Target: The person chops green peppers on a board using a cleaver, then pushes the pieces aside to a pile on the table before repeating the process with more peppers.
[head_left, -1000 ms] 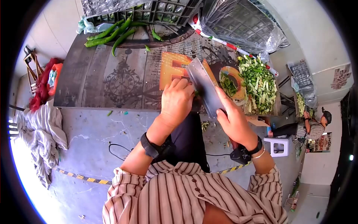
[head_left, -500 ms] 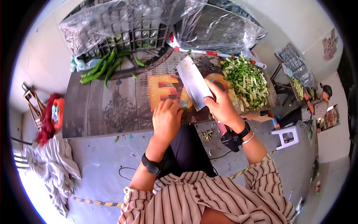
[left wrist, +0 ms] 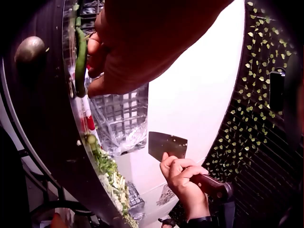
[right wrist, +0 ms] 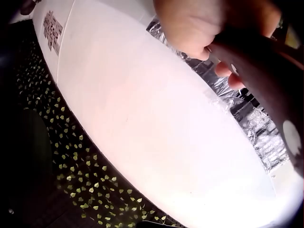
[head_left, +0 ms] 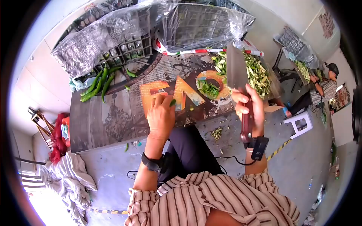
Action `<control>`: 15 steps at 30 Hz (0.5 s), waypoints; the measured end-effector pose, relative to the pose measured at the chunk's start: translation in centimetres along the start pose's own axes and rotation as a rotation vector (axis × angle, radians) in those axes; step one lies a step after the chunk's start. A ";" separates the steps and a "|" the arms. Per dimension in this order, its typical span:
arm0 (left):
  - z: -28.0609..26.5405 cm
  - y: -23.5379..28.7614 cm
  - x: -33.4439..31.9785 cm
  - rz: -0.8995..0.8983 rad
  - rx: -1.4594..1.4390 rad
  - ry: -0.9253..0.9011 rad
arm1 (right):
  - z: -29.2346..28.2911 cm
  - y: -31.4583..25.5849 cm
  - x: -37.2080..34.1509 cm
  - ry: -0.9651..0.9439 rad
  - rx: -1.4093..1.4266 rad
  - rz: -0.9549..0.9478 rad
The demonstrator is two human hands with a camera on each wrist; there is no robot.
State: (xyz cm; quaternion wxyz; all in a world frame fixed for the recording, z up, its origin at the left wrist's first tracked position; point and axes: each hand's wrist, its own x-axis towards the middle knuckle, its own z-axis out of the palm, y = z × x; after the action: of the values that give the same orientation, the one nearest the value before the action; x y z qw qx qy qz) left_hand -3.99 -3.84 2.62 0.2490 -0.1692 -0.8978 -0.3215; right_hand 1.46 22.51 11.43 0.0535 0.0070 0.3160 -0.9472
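Observation:
In the head view the right hand point(head_left: 250, 109) grips a cleaver by its dark handle point(head_left: 246, 122), with the blade point(head_left: 236, 67) pointing up, raised over the table's right part. The left hand point(head_left: 161, 116) is at the table's front edge and pinches a green pepper point(left wrist: 81, 61), which shows along its fingertips in the left wrist view. Sliced green pieces point(head_left: 208, 89) lie on the printed letter O between the hands. A large heap of chopped peppers point(head_left: 258, 75) is behind the blade. Whole green peppers point(head_left: 98, 86) rest at the table's back left.
Plastic-covered black crates point(head_left: 196, 26) line the back of the table point(head_left: 90, 132). A red and white strip point(head_left: 211, 51) runs before them. A white stool point(head_left: 298, 124) and a person in a checked shirt point(head_left: 325, 90) are at the right. Grey cloth point(head_left: 68, 180) hangs at the left.
The cleaver has moved right and up, away from the left hand, and its blade has turned upright. The head view has shifted, showing more of the crates.

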 end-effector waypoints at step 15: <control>3.3 3.1 0.0 0.105 -0.073 -0.128 | -4.5 0.0 -6.3 0.196 0.191 -0.165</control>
State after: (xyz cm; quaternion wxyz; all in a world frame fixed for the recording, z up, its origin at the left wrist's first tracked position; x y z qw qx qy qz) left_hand -3.63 0.64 1.99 0.2012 -0.2454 -0.8894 -0.3291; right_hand 7.64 25.85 8.16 -0.0566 0.0786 0.2276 -0.9689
